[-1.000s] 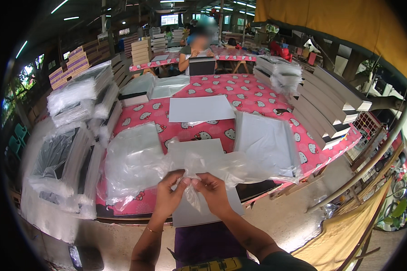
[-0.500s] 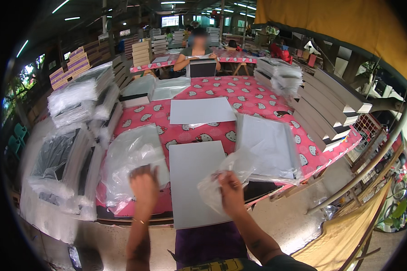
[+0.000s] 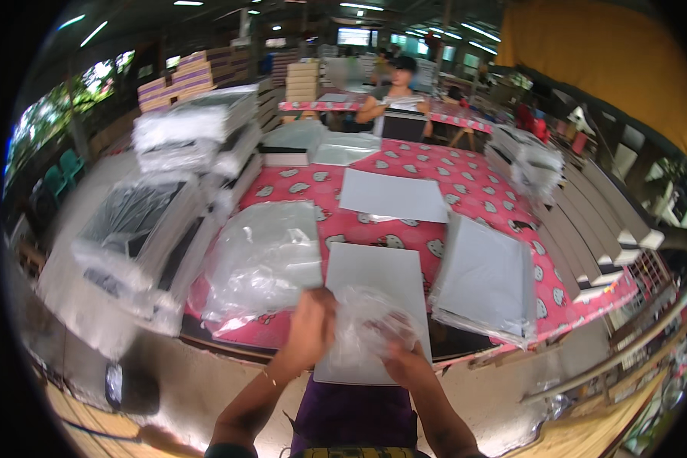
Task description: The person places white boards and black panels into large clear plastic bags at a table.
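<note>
A crumpled clear plastic bag (image 3: 362, 324) is stretched between my hands, over the near half of a pale grey board (image 3: 378, 267). My right hand (image 3: 404, 353) grips the bag's right side, its fingers seen partly through the film. At the bag's left edge, my left hand (image 3: 313, 327) is closed with curled, slightly blurred fingers. The board lies flat at the table's near edge, its lower end above my lap. To the left lies a pile of clear plastic bags (image 3: 263, 256). A stack of pale sheets in plastic (image 3: 485, 278) is on the right.
A white sheet (image 3: 393, 195) lies farther back on the pink patterned tablecloth (image 3: 305, 183). Tall plastic-wrapped stacks (image 3: 195, 133) rise on the left, and thick stacked boxes or books (image 3: 599, 221) on the right. Across the table, a person (image 3: 397, 99) handles a dark-fronted box (image 3: 403, 126).
My left hand has moved right, from above the plastic pile to the bag's edge. My right hand has brought the bag over the grey board. The view has swung left.
</note>
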Available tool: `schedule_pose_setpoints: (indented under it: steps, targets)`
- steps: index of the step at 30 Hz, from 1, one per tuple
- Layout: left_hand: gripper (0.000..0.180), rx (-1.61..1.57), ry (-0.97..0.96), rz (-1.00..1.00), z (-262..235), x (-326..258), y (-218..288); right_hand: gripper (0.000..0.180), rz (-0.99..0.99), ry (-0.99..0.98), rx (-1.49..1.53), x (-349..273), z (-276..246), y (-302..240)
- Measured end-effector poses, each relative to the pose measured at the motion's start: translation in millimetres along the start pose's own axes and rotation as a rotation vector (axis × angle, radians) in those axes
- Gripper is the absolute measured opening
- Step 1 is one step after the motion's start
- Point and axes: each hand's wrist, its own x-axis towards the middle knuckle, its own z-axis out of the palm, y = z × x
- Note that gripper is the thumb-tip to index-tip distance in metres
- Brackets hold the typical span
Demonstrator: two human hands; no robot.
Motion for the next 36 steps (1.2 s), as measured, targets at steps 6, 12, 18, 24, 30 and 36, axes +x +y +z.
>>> schedule_pose_setpoints:
  steps: [6, 12, 18, 24, 30, 36]
  targets:
    - [0.023, -0.025, -0.565, -0.153, -39.2, -3.5, -21.5, 0.048, 0.190, -0.160, -0.589, 6.1, -5.2, -72.1]
    - [0.016, 0.104, -0.737, 0.135, -3.2, 41.9, 34.5, 0.047, -0.079, -0.549, -1.906, 12.0, 39.7, -70.5]
    - [0.025, 0.400, -0.448, -0.144, -38.5, 49.0, 5.9, 0.031, -0.079, -0.142, -2.119, 1.6, -9.5, -136.9]
    - [0.023, -0.866, -0.422, -0.170, -80.2, 58.9, 0.1, 0.037, 0.051, -0.253, -1.539, -2.1, -32.7, -150.5]
    - [0.023, -0.860, -0.410, -0.467, -76.5, 52.5, 30.8, 0.039, 0.343, -0.686, -1.379, 10.6, -24.4, -116.4]
    - [0.037, -0.995, -0.413, -0.923, -54.9, 47.8, 48.6, 0.042, 0.409, -0.139, -0.789, -19.0, -29.3, -111.1]
